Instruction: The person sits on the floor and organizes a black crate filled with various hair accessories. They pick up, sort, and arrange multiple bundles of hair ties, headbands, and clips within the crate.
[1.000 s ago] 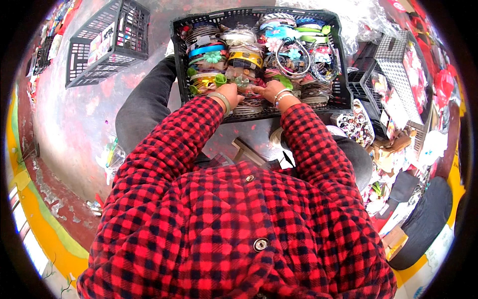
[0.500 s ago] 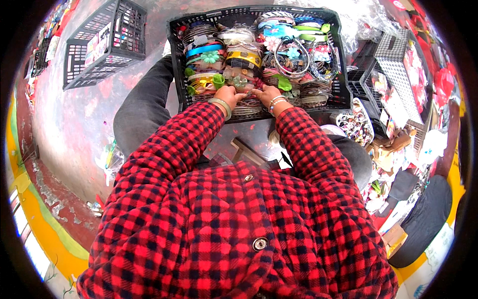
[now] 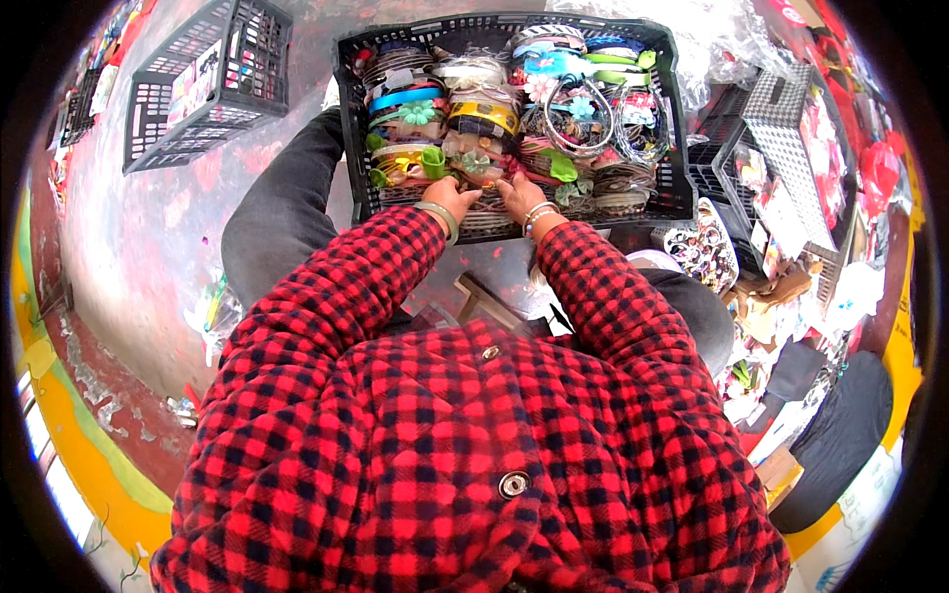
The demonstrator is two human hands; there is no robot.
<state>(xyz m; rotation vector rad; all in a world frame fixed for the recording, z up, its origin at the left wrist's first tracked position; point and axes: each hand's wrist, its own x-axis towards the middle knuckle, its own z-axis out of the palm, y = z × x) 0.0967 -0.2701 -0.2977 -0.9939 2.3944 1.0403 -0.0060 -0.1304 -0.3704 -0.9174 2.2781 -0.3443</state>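
The left hand [image 3: 451,198] and right hand [image 3: 519,197] face each other at the near edge of the crate, thumbs inward, a narrow gap between them. Fingers on both sides are bent and partly hidden, so I cannot tell whether either grip is closed on anything or just resting on the goods.

Between and below the fingertips lies a stack of thin bands [image 3: 488,215], inside the crate in the middle column, against its near wall. They look light and springy: the hoops should flex a little, while the stack as a whole may slide or fan out if pinched at one point. Taking hold at both ends, with thumbs on top and fingers underneath, would probably keep it together. Just beyond, a pale green flower trim [image 3: 475,162] seems softer and easily crushed, better left unpressed.

Farther in, a yellow band [image 3: 497,117] tops the same column; to its left are a blue band [image 3: 406,97] and a teal flower [image 3: 416,114]. Right of it, a large silvery hoop [image 3: 579,153] lies on top, smooth and likely slippery. All this sits in the black plastic crate [image 3: 679,148].

Outside, a second black crate [image 3: 188,145] stands on the floor [image 3: 148,247] at far left; clear plastic [image 3: 727,44] lies crumpled at upper right.
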